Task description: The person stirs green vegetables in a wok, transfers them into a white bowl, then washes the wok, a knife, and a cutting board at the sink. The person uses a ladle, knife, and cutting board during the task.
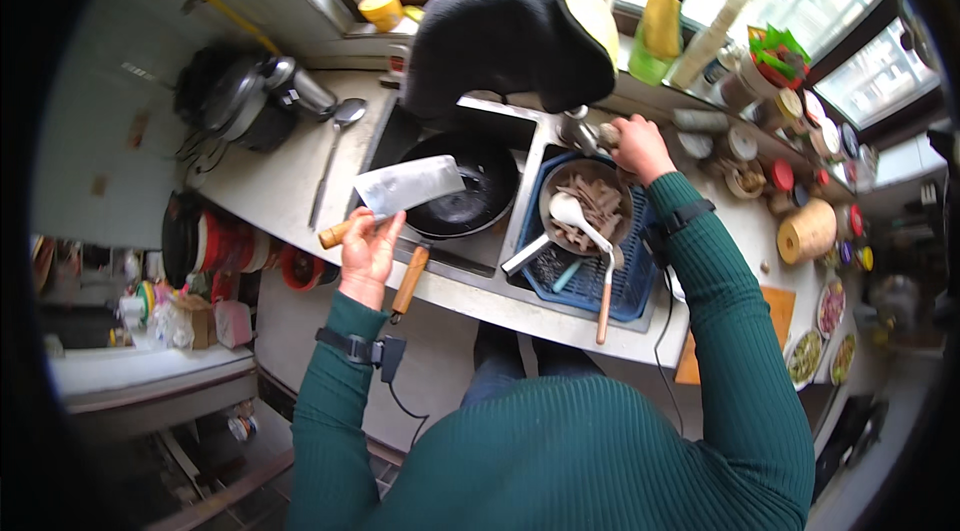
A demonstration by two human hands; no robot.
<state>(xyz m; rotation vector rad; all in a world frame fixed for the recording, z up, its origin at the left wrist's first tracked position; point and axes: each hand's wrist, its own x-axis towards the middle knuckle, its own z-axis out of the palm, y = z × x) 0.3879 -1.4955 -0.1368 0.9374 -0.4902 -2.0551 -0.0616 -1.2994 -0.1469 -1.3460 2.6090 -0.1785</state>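
Observation:
My left hand (367, 249) holds a cleaver (412, 186) near its heel and wooden handle. The broad blade is over a black wok (495, 189), which sits in the left sink basin with its wooden handle (411, 279) past the front edge. Beside the faucet (577, 131), my right hand (643, 148) has its fingers around a small beige roundish thing (609, 136), partly hidden by them. Below it, a metal pan (551, 182) contains brownish strips (592, 201), probably meat. Across the pan lies a white ladle (571, 212) with a wooden handle end.
Under the pan, a blue plastic basket (637, 298) fills the right basin. A large black cover (495, 43) stands behind the sink. Left lie a metal spoon (326, 163) and a rice cooker (244, 103). Rightward are jars (781, 174), an orange board (778, 313) and plates of chopped food (806, 354).

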